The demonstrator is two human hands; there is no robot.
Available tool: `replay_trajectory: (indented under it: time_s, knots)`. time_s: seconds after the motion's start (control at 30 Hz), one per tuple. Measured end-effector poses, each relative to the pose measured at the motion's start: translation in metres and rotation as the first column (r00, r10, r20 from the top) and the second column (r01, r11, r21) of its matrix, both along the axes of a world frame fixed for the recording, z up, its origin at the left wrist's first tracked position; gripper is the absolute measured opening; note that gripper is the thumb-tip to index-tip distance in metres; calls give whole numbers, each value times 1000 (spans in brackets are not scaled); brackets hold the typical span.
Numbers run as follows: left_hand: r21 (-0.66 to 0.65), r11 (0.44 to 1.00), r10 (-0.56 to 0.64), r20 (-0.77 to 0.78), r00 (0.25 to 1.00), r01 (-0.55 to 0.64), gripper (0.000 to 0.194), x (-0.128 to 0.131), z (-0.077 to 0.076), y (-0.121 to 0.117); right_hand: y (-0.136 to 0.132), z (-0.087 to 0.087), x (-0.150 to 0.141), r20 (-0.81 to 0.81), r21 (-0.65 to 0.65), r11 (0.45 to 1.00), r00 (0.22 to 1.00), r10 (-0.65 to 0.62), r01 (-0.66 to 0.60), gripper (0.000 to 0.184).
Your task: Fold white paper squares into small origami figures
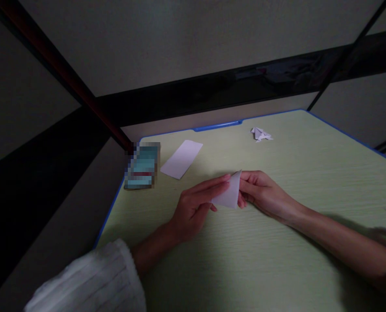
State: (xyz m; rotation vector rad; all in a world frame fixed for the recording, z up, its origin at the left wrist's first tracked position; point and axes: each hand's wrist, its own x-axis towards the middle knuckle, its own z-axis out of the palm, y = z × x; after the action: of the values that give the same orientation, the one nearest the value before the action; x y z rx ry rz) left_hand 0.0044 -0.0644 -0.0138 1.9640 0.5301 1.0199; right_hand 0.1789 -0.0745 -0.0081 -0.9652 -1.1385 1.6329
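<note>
A small piece of folded white paper (229, 195) is held up between my two hands, above the table. My left hand (196, 206) grips it from the left, its fingers lying over the near face and the thumb below. From the right, my right hand (257, 188) pinches the paper's edge, with some fingertips hidden behind it. How the paper is folded inside the grip cannot be made out. Beyond the hands, a flat white paper strip (182, 159) lies on the table, and a folded paper figure (260, 134) rests farther back on the right.
The light wood-grain table (277, 268) has a blue rim, with a blue handle (218, 126) at its far edge. A pixelated, phone-like rectangle (142, 167) lies near the left edge. Panelled walls stand close behind and to the left.
</note>
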Motion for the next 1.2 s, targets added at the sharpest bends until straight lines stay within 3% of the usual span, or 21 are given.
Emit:
replay_trajectory:
  time_s: [0.3, 0.57, 0.8, 1.0, 1.1, 1.13, 1.2]
  knots:
    - [-13, 997, 76, -8, 997, -77, 44, 2, -2, 0, -1, 3, -2, -81, -10, 999, 996, 33, -34, 21]
    - [18, 999, 32, 8, 999, -32, 47, 2, -4, 0, -3, 6, -3, -147, 6, 1000, 989, -26, 27, 27]
    - [167, 986, 39, -89, 995, -24, 44, 2, 2, -1, -3, 3, -3, 31, 161, 985, 997, -65, 59, 34]
    - [142, 988, -42, -134, 990, 61, 47, -1, 2, -4, -5, 5, -1, 140, 182, 978, 982, -125, 98, 35]
    - [-3, 996, -94, -97, 991, 94, 51, 1, 3, -7, -5, 7, -1, 186, 187, 975, 971, -153, 118, 35]
    - [-114, 989, -99, -51, 994, 93, 52, 3, 4, -8, -5, 8, 0, 203, 190, 975, 967, -152, 113, 34]
    - [-404, 913, -60, 21, 998, 63, 48, 7, 6, -10, -6, 9, -1, 239, 206, 975, 962, -134, 84, 33]
